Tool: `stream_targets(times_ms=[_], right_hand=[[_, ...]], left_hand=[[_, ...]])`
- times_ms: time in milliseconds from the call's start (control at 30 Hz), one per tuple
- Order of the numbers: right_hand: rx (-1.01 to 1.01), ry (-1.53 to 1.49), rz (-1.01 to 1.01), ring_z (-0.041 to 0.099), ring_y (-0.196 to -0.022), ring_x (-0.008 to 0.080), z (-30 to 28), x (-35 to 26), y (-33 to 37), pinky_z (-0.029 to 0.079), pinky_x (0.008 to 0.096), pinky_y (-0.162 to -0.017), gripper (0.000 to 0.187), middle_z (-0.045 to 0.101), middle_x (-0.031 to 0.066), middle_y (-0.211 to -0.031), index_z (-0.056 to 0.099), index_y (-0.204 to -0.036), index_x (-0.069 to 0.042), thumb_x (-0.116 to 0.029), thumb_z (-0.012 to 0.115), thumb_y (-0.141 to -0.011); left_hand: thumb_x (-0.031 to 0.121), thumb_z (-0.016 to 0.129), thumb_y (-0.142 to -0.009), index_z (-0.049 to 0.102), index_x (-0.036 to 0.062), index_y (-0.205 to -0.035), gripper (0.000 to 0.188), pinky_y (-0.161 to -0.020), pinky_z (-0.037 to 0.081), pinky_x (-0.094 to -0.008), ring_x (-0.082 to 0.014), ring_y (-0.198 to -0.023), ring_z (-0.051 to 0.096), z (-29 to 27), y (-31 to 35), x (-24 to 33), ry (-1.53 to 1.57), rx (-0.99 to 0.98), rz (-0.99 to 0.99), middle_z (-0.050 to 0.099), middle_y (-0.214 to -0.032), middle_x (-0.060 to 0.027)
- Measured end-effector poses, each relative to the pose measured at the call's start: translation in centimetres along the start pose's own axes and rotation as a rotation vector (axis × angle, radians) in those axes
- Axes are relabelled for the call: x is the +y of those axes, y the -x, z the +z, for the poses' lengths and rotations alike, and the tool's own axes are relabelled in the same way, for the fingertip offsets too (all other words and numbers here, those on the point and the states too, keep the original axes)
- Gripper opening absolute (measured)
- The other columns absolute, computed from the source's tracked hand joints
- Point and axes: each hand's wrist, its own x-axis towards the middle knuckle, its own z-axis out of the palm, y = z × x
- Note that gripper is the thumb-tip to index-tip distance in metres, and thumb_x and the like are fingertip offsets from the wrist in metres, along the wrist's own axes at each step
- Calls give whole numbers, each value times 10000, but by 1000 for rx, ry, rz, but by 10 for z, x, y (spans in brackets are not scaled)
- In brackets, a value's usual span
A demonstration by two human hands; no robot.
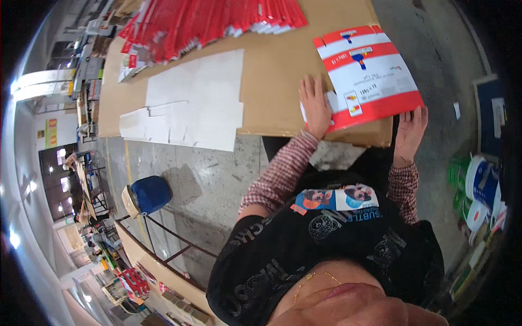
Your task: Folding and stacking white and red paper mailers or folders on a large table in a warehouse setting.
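A flat red and white printed carton [375, 76] lies on the brown cardboard-covered table [272, 81] before me, at its right side. My left hand [316, 106] rests at the carton's left edge, fingers stretched out and palm down. Beside it a small white flap [331, 101] shows. My right hand [411, 130] is at the carton's near right corner, its fingertips bent over the edge; its thumb is hidden.
A row of red folded cartons [212, 24] spreads along the table's far side. White blank sheets [196, 98] lie at the left, overhanging the near edge. A blue-covered stool [151, 194] stands on the floor. Buckets [483, 182] are at the right.
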Motion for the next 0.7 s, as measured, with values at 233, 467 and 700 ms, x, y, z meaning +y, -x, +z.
stream_targets(times_ms=[233, 467, 700], right_hand=[[-513, 743, -72, 389, -1217, 210, 22, 67, 48, 287, 330, -1024, 574, 420, 113, -1312, 311, -1347, -4, -74, 581, -845], [-927, 995, 512, 535, -1054, 172, 31, -21, -142, 445, 311, -900, 705, 530, 100, -1198, 310, -1361, -11, 28, 597, -719], [-948, 1074, 219, 612, -850, 132, 137, 104, -346, 497, 268, -772, 653, 639, 84, -1007, 491, -1272, -21, -27, 662, -642]], left_hand=[[15, 456, -829, 289, -1, -1357, 554, -1086, 153, -475, -450, -1326, 148, -4, 17, 61, 514, 143, -57, 192, -1422, -271], [157, 478, -885, 306, 2, -1351, 521, -1071, 138, -526, -447, -1337, 117, -72, 26, -43, 25, 249, -77, 180, -1437, -253], [224, 497, -892, 310, 3, -1345, 537, -1061, 198, -504, -464, -1316, 159, -84, 25, -62, -113, 94, -189, 190, -1422, -274]])
